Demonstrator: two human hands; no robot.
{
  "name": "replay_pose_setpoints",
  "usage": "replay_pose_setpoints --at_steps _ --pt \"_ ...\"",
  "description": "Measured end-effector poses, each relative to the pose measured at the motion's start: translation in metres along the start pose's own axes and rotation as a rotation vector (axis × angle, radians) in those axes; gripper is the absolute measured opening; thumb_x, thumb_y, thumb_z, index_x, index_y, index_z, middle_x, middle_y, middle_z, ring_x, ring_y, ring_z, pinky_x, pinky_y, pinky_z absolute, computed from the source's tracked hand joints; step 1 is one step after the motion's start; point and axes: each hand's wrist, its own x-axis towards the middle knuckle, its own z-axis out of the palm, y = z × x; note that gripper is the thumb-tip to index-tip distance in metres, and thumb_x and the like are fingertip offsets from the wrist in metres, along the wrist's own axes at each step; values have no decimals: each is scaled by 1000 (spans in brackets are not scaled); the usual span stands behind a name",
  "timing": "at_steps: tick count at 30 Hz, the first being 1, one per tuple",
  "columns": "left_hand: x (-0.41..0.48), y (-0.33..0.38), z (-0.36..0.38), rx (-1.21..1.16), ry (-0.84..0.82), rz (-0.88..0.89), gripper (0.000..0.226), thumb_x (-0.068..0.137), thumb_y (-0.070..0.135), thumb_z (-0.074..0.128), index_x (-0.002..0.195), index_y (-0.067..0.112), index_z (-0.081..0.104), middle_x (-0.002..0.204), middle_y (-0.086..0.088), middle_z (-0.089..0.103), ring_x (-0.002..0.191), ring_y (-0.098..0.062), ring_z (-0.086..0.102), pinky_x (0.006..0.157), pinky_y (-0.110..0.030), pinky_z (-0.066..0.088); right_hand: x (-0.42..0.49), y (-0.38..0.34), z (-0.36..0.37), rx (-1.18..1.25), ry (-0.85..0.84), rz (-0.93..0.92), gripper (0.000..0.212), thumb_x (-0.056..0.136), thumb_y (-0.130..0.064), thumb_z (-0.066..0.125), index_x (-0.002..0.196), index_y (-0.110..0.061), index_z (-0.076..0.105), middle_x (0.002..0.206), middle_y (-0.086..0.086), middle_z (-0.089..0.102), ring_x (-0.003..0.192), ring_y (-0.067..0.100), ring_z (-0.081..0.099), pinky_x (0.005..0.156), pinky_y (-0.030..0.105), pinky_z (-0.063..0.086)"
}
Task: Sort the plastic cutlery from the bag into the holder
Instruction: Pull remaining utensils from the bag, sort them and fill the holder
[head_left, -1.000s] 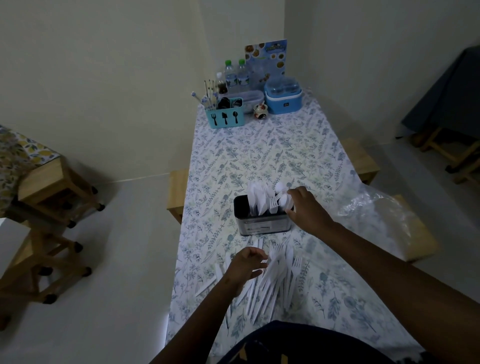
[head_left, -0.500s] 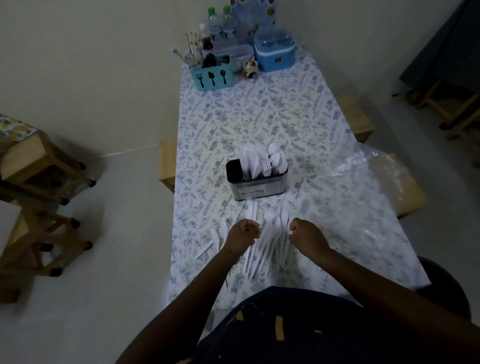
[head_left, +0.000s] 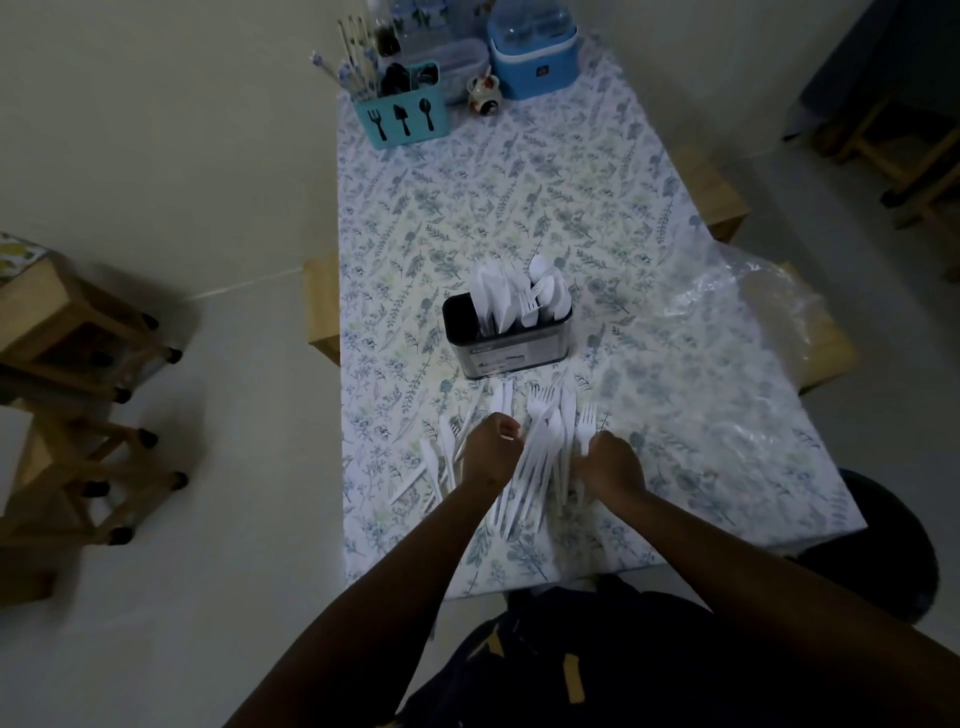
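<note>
- The loose cutlery (head_left: 540, 457) lies on the worktop (head_left: 519, 197) in the lower middle of the frame, between the left hand (head_left: 491, 452) and the right hand (head_left: 610, 465).
- One fork (head_left: 587, 418) is just by the right hand, the nearer one.
- The pieces lie long-ways from bottom to top, with the fork heads pointing up at the holder (head_left: 511, 351).
- The fingers (head_left: 504, 427) on both hands are curled. I cannot tell if they hold anything.

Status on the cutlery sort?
Left hand and right hand curled on loose cutlery pile, grip unclear. Holder part filled just beyond. Path clear.
</note>
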Motion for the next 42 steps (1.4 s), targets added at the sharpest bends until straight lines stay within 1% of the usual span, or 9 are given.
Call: replay_pose_setpoints --at_steps 4,8,15,21,27,32,36,40,42 --pt "5 2 7 118 -22 24 32 84 17 65 115 13 65 111 -1 69 100 -16 64 80 -21 46 3 -4 -11 100 -48 39 32 71 -2 55 53 -13 32 52 2 38 49 17 42 44 23 22" --pt "7 4 15 200 10 95 32 84 15 65 116 11 65 110 -6 69 101 -21 64 87 -32 53 2 3 -20 146 -96 35 30 78 -5 56 56 -12 37 56 2 42 53 14 42 47 26 25" --pt "12 14 19 307 24 87 17 79 3 54 89 6 67 80 -9 68 77 -23 64 58 -27 45 -8 12 -25 203 -127 0 29 81 -4 56 59 -11 39 57 3 40 57 16 42 53 28 27" --pt "13 17 22 359 5 102 13 81 15 61 83 3 65 79 -12 65 76 -24 62 60 -28 44 -10 14 -27 241 -117 27 15 82 -7 57 70 -7 49 65 9 46 61 18 44 55 29 29" --pt "13 21 27 375 -56 73 18 72 -3 49 78 -2 66 70 -11 61 74 -28 66 58 -25 46 -13 14 -31 244 -128 -4 20 79 -4 55 64 -11 44 63 10 40 58 18 40 57 28 27" --pt "16 23 27 388 -48 97 16 83 11 59 82 0 71 73 -11 68 72 -23 64 72 -29 55 -16 12 -35 270 -129 -19 22 80 -4 56 63 -11 44 61 9 40 56 17 40 56 27 26" --pt "14 24 28 375 -24 57 15 83 12 63 73 2 65 62 -3 56 73 -22 65 55 -20 42 -16 13 -38 295 -129 -1 18 81 -5 57 66 -10 49 62 7 47 58 17 45 57 28 33" --pt "17 31 30 338 -52 -21 9 82 5 62 87 0 66 87 -11 69 85 -24 68 61 -22 46 -14 12 -40 308 -127 -2 16 82 -6 58 68 -9 50 63 7 49 57 17 45 55 28 32" --pt "18 35 31 345 -78 -56 9 81 5 63 88 0 65 86 -10 67 85 -24 67 62 -24 47 -13 12 -41 307 -128 -2 19 82 -7 58 66 -11 49 61 5 49 56 15 45 54 27 33"
